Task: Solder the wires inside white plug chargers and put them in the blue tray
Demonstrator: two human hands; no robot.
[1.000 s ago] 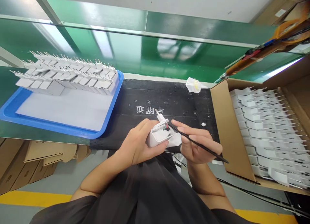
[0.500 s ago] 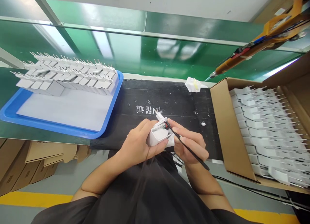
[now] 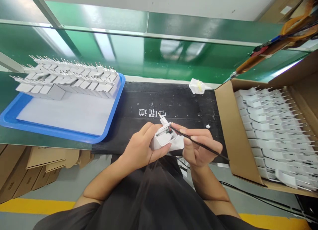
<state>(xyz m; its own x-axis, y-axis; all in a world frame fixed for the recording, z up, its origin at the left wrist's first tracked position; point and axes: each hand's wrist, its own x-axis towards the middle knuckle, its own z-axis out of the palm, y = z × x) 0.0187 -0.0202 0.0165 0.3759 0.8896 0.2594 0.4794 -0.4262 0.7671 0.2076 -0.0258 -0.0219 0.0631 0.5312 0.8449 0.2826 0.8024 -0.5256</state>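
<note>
In my left hand (image 3: 140, 142) is a white plug-in power adapter (image 3: 162, 137), its case open and its plug pins pointing away from me. Small red and green parts show inside the case. My right hand (image 3: 202, 146) pinches a slim black tool that looks like tweezers (image 3: 207, 147). Its tip reaches into the adapter's opening near the plug end, though what it touches there is too small to make out. A white piece (image 3: 177, 143), perhaps a cloth or a flap, lies between the adapter and my right fingers.
To the left, a blue tray (image 3: 105, 132) holds rows of white adapters (image 3: 81, 79). At right, an open cardboard box (image 3: 225, 124) holds more. A black mat (image 3: 149, 94) lies beneath my hands, with a crumpled white wipe (image 3: 197, 86) at its back. An orange tool (image 3: 253, 62) hangs upper right.
My right hand came in closer to the adapter, then drew back right with the black tool lying flatter. The left hand keeps the adapter still. The hanging orange tool swung left and back.
</note>
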